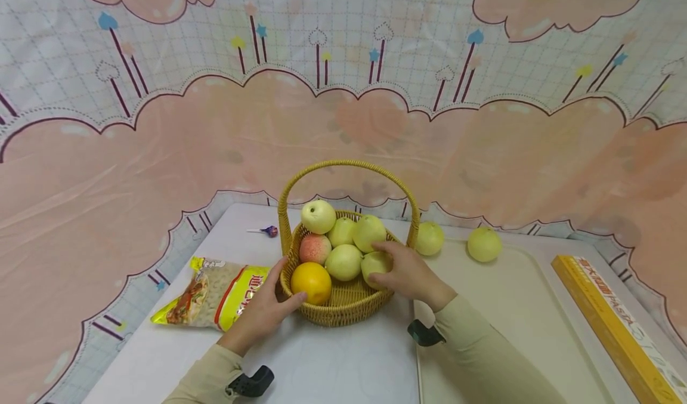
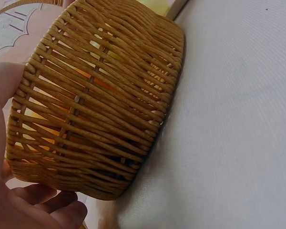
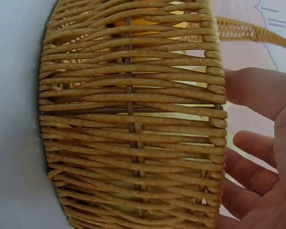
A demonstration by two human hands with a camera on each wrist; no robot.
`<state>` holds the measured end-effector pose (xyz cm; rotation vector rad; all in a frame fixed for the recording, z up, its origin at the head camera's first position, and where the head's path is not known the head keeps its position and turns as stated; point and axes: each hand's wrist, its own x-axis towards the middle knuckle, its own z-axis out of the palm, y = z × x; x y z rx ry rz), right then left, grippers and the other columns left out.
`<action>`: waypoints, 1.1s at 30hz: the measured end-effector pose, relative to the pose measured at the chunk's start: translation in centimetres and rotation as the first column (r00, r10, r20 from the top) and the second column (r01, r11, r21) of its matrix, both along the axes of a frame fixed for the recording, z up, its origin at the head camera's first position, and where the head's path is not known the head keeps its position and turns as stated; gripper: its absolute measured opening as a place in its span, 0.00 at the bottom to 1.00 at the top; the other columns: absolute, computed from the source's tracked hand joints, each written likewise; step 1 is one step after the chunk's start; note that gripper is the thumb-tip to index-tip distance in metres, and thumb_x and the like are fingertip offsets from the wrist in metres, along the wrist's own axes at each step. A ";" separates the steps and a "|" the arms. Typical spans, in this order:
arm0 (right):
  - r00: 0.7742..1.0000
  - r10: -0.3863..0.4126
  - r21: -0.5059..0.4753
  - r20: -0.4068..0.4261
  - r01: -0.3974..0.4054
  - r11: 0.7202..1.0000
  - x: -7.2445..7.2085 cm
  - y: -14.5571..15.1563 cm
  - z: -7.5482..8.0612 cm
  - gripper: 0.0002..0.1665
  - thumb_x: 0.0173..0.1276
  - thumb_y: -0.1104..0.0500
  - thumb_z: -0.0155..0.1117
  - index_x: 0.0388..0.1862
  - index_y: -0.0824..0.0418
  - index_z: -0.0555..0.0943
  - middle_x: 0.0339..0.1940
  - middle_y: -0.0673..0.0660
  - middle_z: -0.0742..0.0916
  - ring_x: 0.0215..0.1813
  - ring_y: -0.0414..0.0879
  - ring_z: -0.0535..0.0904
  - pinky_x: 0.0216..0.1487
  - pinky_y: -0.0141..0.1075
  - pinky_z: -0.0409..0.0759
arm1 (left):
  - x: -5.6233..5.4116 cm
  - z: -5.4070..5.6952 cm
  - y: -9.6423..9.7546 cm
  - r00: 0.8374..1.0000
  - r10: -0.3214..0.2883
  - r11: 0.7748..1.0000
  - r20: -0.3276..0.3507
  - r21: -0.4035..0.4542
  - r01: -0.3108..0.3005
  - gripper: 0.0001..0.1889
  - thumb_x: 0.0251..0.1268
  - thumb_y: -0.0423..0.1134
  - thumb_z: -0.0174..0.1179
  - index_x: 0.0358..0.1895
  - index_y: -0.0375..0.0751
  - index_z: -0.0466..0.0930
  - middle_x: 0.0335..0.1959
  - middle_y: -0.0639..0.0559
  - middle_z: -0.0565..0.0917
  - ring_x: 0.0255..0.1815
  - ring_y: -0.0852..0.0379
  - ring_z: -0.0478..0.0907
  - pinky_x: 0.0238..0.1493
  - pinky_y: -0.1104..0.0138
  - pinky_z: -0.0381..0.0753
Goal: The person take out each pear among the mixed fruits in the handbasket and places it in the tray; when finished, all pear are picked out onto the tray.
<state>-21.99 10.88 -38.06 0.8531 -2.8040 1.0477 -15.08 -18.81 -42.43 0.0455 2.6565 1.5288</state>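
Note:
A woven basket (image 1: 343,315) with a tall arched handle stands on the white table. In it lie an orange (image 1: 311,283), a reddish peach (image 1: 315,249) and several pale green pears (image 1: 344,262). My left hand (image 1: 268,308) grips the basket's left front side, the thumb at the rim; in the left wrist view its fingers (image 2: 69,210) curl beside the wickerwork. Reaching over the right rim, my right hand (image 1: 410,271) holds the rightmost pear (image 1: 376,268) between thumb and fingers. The wicker wall hides most of that pear in the right wrist view.
Left of the basket lie a yellow-ended food bag (image 1: 209,296) and a lollipop (image 1: 270,231). Two more pears, one behind the handle (image 1: 430,238) and one farther right (image 1: 484,244), sit near a cream tray (image 1: 499,320). A long pasta box (image 1: 617,326) lies at the right edge.

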 end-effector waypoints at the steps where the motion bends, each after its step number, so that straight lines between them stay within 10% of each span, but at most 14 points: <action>1: 1.000 0.001 0.009 -0.003 -0.001 1.000 -0.1 -0.1 0.0 0.36 0.60 0.56 0.75 0.65 0.69 0.76 0.62 0.63 0.81 0.65 0.59 0.75 0.65 0.51 0.72 | 0.0 0.0 0.0 1.000 -0.001 1.000 -0.002 -0.001 0.001 0.51 0.67 0.55 0.64 0.81 0.43 0.41 0.80 0.37 0.49 0.79 0.37 0.46 0.75 0.43 0.44; 33: 0.999 0.011 0.129 -0.046 -0.005 0.992 -1.1 -1.7 -0.4 0.24 0.57 0.59 0.76 0.53 0.64 0.83 0.54 0.62 0.81 0.58 0.58 0.76 0.63 0.50 0.73 | 0.0 0.1 0.1 1.000 -0.003 1.000 0.005 0.011 0.003 0.51 0.66 0.55 0.65 0.82 0.45 0.41 0.81 0.37 0.48 0.79 0.37 0.45 0.75 0.42 0.42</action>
